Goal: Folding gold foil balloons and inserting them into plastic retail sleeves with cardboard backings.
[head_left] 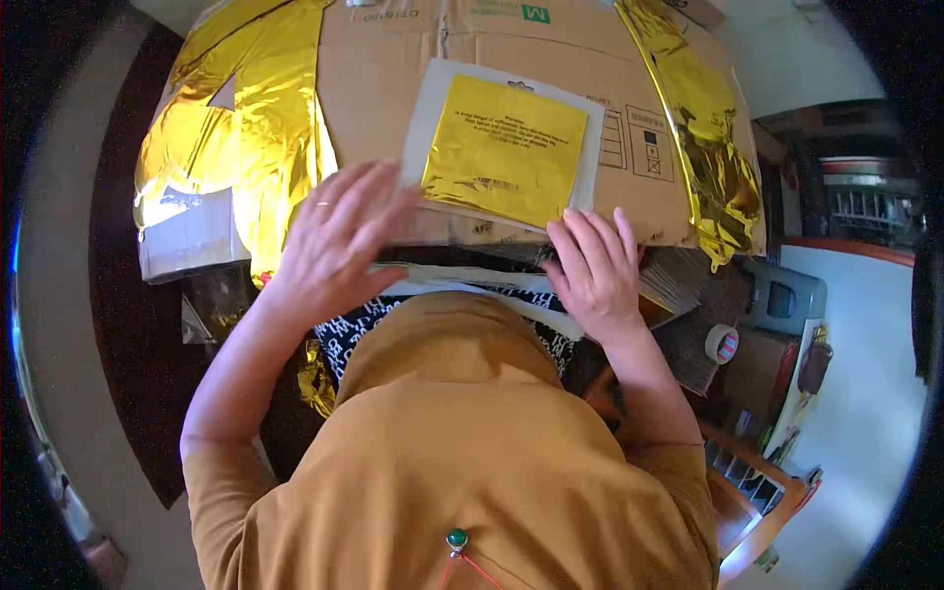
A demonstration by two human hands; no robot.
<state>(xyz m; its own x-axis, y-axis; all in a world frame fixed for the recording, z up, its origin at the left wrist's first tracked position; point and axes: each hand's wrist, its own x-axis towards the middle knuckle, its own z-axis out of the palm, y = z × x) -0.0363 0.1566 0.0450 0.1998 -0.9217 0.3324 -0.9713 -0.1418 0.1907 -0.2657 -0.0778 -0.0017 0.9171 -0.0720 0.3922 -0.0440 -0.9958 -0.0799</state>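
A flat packet (506, 147) of folded gold foil in a clear sleeve with a white border lies tilted on a large cardboard box (374, 88). My left hand (344, 236) is over the box's near edge, left of the packet, fingers apart and blurred by motion. At the packet's lower right corner rests my right hand (595, 270), its fingers stretched out on the box and its thumb by the near edge. Whether the right fingertips touch the packet I cannot tell. Shiny gold foil (280, 108) drapes over the box's left side, and another gold foil strip (693, 118) lies along its right side.
Right of the box, a roll of tape (721, 344) stands near a grey plastic case (787, 295). Crumpled gold foil (316, 379) hangs low beside my left forearm. A wooden-framed item (767, 501) is at the lower right.
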